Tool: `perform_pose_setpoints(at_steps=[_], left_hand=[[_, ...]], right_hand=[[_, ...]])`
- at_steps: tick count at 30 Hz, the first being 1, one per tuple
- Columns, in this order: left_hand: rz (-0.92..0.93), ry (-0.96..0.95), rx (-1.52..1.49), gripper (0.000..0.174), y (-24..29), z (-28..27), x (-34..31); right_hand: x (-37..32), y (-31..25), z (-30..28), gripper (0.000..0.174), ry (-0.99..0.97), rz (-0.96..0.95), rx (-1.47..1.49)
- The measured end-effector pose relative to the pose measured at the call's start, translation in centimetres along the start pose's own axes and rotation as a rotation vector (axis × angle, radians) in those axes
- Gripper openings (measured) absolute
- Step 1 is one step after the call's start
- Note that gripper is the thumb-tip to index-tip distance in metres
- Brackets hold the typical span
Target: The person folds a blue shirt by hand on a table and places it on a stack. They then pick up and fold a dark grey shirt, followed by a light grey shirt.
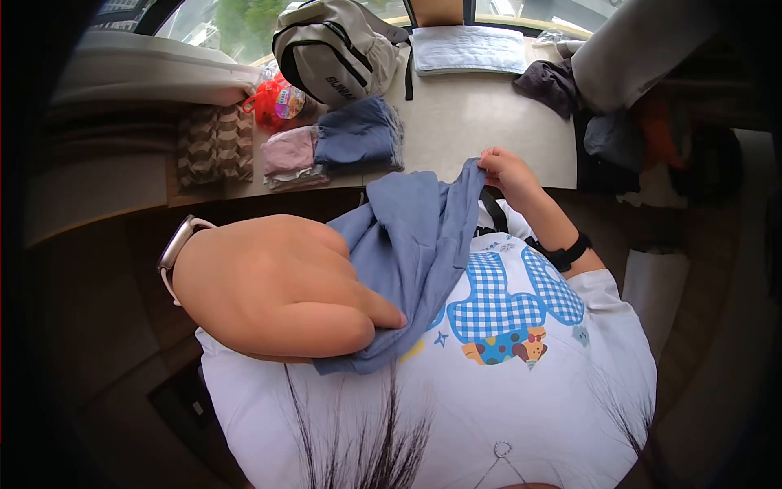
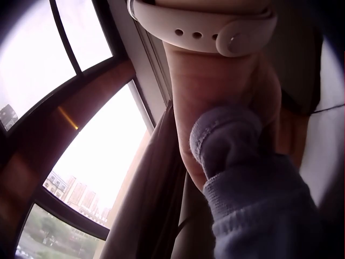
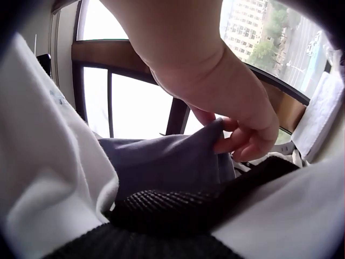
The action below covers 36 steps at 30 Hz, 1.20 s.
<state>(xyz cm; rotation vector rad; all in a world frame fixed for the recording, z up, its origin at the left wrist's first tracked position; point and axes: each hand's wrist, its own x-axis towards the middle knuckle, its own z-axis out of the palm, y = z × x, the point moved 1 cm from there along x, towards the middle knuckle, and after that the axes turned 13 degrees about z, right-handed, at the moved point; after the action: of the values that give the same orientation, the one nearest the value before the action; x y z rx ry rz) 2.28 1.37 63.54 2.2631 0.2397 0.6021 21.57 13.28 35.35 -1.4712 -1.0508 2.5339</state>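
Note:
A blue-grey garment (image 1: 407, 236) of soft cloth hangs in folds between both hands, before the chest of a white printed shirt (image 1: 521, 391). My left hand (image 1: 273, 289), nearest the head camera, grips its lower left part. The left wrist view shows ribbed edges of the garment (image 2: 232, 189) bunched against the palm. At the upper right corner, my right hand (image 1: 509, 173) pinches the cloth between thumb and fingers. Seen from the right wrist, the garment (image 3: 167, 162) stretches away from those fingertips (image 3: 229, 143).
On the table (image 1: 464, 122) beyond lie a folded blue garment (image 1: 358, 134) and a pink folded cloth (image 1: 289, 151). A beige backpack (image 1: 338, 57), a red bag (image 1: 277, 102) and a patterned box (image 1: 216, 147) stand behind and left. Dark cloth (image 1: 550, 85) lies at the right.

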Motion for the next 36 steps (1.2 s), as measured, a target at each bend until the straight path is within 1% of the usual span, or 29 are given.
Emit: perform_pose_setpoints(at_steps=[2,5,8,11,13,14,15,17,18,21,23,26,29,30,33,36], left_hand=[[0.025,0.0,0.017,0.01,-0.2,0.2,0.2],[0.027,-0.01,0.016,0.005,-0.2,0.4,0.5],[0.023,-0.014,0.022,0.004,-0.1,0.3,0.7],[0.032,-0.004,0.033,0.004,-0.2,0.3,0.5],[0.011,-0.02,0.027,0.006,-0.1,0.2,0.4],[-0.014,-0.04,0.019,0.01,0.0,-0.2,0.5],[-0.038,-0.061,0.013,0.016,0.1,-0.4,0.6],[-0.041,-0.058,0.003,0.017,0.1,-0.4,0.6],[-0.043,-0.057,-0.002,0.017,0.1,-0.4,0.6],[0.047,-0.033,0.021,0.005,-0.5,0.2,0.5],[0.073,-0.058,-0.001,0.007,-0.8,0.0,1.1],[0.092,-0.083,-0.019,0.009,-1.0,0.2,2.0],[0.094,-0.098,-0.025,0.009,-1.2,0.2,2.5],[0.094,-0.103,-0.027,0.009,-1.1,0.3,2.6],[0.069,-0.106,-0.063,0.009,-1.2,0.1,2.4],[0.039,-0.088,-0.047,0.008,-1.0,0.0,1.7]], right_hand=[[0.7,-0.1,0.3,0.008,0.041,-0.11,-0.101],[0.8,-1.0,1.2,0.01,-0.012,-0.316,-0.202],[0.1,-1.5,1.7,0.011,0.074,-0.345,-0.376],[0.4,-0.7,1.1,0.014,0.013,-0.278,-0.327],[-1.2,-1.6,1.3,0.017,-0.009,-0.105,-0.327],[-1.8,-1.9,1.3,0.019,-0.02,-0.019,-0.326],[-1.9,-1.7,1.1,0.019,-0.069,-0.024,-0.323],[-1.8,-1.3,0.8,0.021,-0.168,-0.037,-0.317],[-1.6,-1.2,0.7,0.022,-0.175,-0.023,-0.31],[-0.3,-0.9,1.0,0.023,-0.217,-0.004,-0.312],[1.3,-1.4,1.5,0.023,-0.272,-0.022,-0.349],[1.3,-3.4,3.9,0.027,-0.188,0.024,-0.54],[2.0,-2.9,5.6,0.031,-0.333,-0.167,-0.594],[2.1,-3.0,5.7,0.037,-0.447,-0.066,-0.538],[2.7,-3.3,4.8,0.035,-0.521,0.014,-0.464],[2.0,-4.2,3.3,0.03,-0.483,0.267,-0.436]])
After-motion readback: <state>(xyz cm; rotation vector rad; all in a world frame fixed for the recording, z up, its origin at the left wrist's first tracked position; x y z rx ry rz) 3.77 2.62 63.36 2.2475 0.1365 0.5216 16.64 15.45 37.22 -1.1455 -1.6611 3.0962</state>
